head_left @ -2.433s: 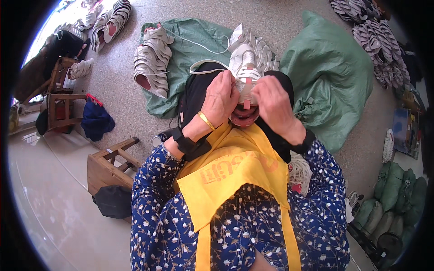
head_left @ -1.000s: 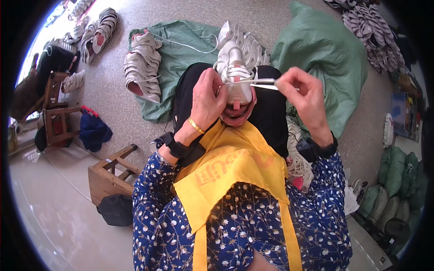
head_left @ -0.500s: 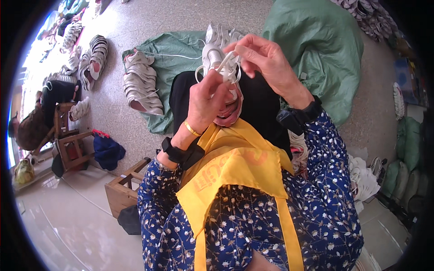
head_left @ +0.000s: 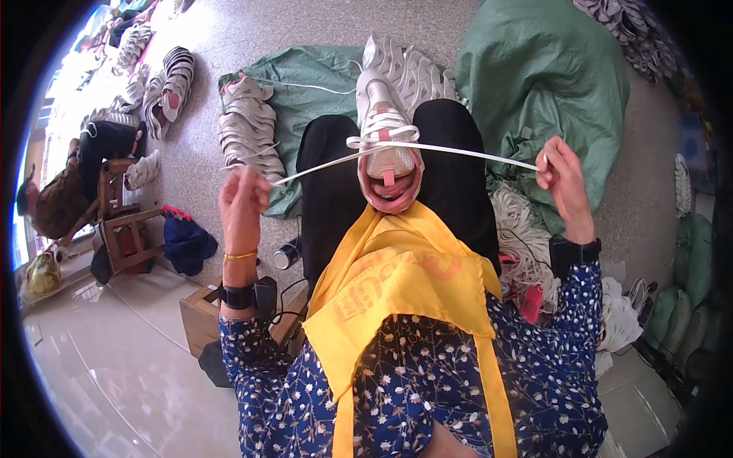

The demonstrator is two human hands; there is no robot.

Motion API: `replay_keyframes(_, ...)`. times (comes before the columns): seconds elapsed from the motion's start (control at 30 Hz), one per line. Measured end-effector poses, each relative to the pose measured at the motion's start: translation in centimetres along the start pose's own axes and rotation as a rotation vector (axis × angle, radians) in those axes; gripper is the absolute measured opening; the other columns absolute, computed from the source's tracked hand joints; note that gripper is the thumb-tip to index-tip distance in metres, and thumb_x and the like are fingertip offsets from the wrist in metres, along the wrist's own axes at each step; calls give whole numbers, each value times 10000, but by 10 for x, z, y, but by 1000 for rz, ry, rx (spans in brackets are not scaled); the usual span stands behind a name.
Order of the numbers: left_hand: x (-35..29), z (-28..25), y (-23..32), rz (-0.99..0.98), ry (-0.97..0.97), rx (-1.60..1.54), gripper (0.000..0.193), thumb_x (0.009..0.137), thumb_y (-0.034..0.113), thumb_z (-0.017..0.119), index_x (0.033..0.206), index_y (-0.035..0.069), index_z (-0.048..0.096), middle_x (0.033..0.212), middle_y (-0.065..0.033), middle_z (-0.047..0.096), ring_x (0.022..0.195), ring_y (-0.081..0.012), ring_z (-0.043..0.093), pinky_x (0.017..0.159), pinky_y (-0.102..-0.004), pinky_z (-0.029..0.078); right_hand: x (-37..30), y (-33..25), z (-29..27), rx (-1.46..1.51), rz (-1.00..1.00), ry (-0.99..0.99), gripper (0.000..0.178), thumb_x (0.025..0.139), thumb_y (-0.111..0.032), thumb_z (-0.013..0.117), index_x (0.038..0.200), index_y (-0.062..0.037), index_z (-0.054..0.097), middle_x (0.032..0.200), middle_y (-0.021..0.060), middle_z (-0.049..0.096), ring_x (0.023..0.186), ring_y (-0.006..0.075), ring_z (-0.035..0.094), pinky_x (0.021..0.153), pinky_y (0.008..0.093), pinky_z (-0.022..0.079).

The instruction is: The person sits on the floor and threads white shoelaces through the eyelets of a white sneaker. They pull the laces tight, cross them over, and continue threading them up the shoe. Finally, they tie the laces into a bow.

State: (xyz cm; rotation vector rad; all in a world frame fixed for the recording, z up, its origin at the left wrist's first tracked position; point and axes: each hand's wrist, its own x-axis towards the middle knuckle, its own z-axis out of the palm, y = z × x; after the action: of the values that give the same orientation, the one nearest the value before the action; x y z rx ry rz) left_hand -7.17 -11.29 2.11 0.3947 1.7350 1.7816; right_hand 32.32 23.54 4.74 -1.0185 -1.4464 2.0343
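A white sneaker (head_left: 393,162) with a pink lining and tongue tab sits between my black-trousered knees, its toe pointing away and its opening toward me. Its white shoelace (head_left: 477,154) is crossed over the tongue, with a small loop standing out on either side. One end of the lace runs taut out to the left, into the pinched fingers of my left hand (head_left: 243,197). The other end stretches to the right, gripped by the curled fingers of my right hand (head_left: 561,177). Both hands are wide apart, beyond the knees.
Rows of nested white shoe uppers (head_left: 250,130) lie on a green sheet (head_left: 317,65) ahead. A bulky green sack (head_left: 538,91) stands at the far right. Bundled white laces (head_left: 519,229) are beside my right knee. A wooden stool (head_left: 200,317) stands at lower left.
My hands were close together over the sneaker, working the lace. They have since moved apart to left and right, drawing the lace ends out taut.
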Motion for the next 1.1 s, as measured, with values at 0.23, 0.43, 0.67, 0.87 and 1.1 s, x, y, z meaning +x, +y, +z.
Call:
replay_keyframes(0.23, 4, 64, 8, 335, 37, 787, 270, 874, 84, 774, 1062, 35, 586, 927, -65, 657, 763, -145, 612, 657, -313, 514, 23, 9, 71, -445, -109, -108, 149, 976, -138, 699, 1079, -31, 701, 961, 21, 739, 613, 21, 552, 528, 200, 451)
replay_keyframes(0.43, 2, 110, 4, 570, -318, 790, 224, 868, 1, 715, 1038, 3, 569, 950, -125, 680, 887, -261, 706, 790, -334, 553, 30, 13, 131, -885, -436, -228, 258, 827, -78, 781, 1051, -8, 674, 923, 126, 734, 655, 214, 666, 612, 335, 524)
replay_keyframes(0.67, -9, 116, 5, 497, -418, 736, 159, 885, -25, 669, 991, 0, 553, 868, -148, 611, 757, -304, 657, 680, -368, 517, 18, 18, 136, -1058, -659, -164, 134, 882, -20, 687, 1010, -28, 647, 899, 169, 689, 836, 365, 691, 682, 430, 548)
replay_keyframes(0.87, -3, 105, 13, 689, -410, 903, 105, 918, 19, 658, 917, 8, 553, 836, -142, 568, 749, -364, 614, 645, -412, 490, 14, 9, 129, -1040, -699, -147, 77, 892, -27, 692, 962, -31, 660, 892, 137, 688, 804, 357, 677, 670, 428, 531)
replay_keyframes(1.1, 2, 70, 24, 703, -428, 1021, 124, 892, 26, 681, 906, 17, 558, 824, -132, 566, 783, -348, 613, 672, -421, 485, 9, -6, 106, -1066, -657, -54, 70, 907, -36, 697, 975, -17, 696, 915, 145, 711, 819, 336, 698, 695, 392, 542)
